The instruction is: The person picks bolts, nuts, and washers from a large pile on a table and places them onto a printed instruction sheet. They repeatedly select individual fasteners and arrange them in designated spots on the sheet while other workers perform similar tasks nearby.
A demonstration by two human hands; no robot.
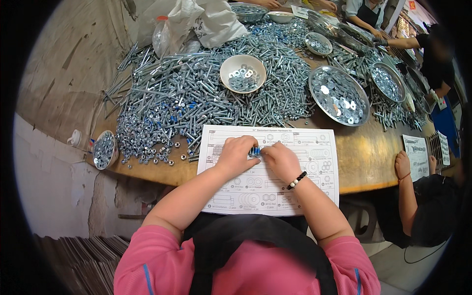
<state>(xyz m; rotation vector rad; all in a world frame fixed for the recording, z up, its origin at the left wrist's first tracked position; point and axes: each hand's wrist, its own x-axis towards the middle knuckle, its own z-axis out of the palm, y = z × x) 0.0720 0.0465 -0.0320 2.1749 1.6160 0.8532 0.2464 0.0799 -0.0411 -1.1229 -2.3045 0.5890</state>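
Above the printed sheet (268, 204) of hardware drawings, my two hands meet at the fingertips. My left hand (235, 156) is closed, its thumb and fingers around a short row of small blue-and-silver fasteners (254, 151); their exact kind is too small to tell. From the other side my right hand (282, 162), fingers curled in a pinch, touches the right end of that row. A black-and-white bead bracelet (297, 181) circles my right wrist. Beyond the sheet spreads a large heap of loose bolts (196, 98), with hex nuts (142, 142) along its near left edge.
A cream bowl of washers (225, 73) sits on the heap. Right of it stands a round metal tray of washers (314, 105); a smaller bowl (115, 153) is at the table's left edge. White sacks (216, 24) lie behind. At right, a co-worker's hand (403, 164) rests by another sheet.
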